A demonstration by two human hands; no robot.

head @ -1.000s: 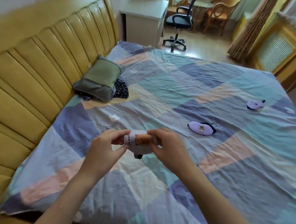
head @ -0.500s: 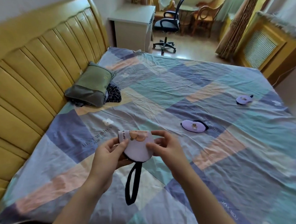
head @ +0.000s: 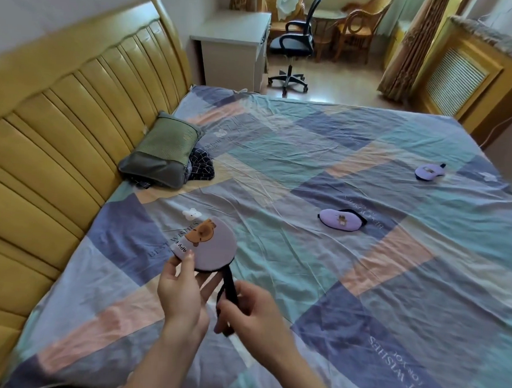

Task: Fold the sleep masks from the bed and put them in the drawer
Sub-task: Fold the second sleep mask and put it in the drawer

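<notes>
1. Here, from the left: a padded headboard (head: 57,139), then a green pillow (head: 164,152) lying on the bed (head: 311,155) just beside it.
2. The left hand (head: 183,291) pinches the folded mask (head: 208,245) by its lower corner, thumb on the printed face, fingers behind. It is held up off the sheet, bear print uppermost.
3. The right hand (head: 250,307) is closed on the black strap (head: 228,291), which hangs from the mask's lower edge. I think the strap loops round a finger, but the view there is too dark to be sure.
4. Farther right a second mask (head: 341,220) lies flat mid-bed, and a third mask (head: 430,172) lies well apart near the far edge. No drawer is in sight.
5. Risk, as I judge it: the pinch sits on one corner only, so a tug on the strap could spring the fold open or pull the mask free. A loose strap may also snag going into the drawer.
6. Against half a second ago: the strap then dangled free and both hands held the pad; now the right hand has dropped to the strap and the mask sits higher and tilted.
</notes>
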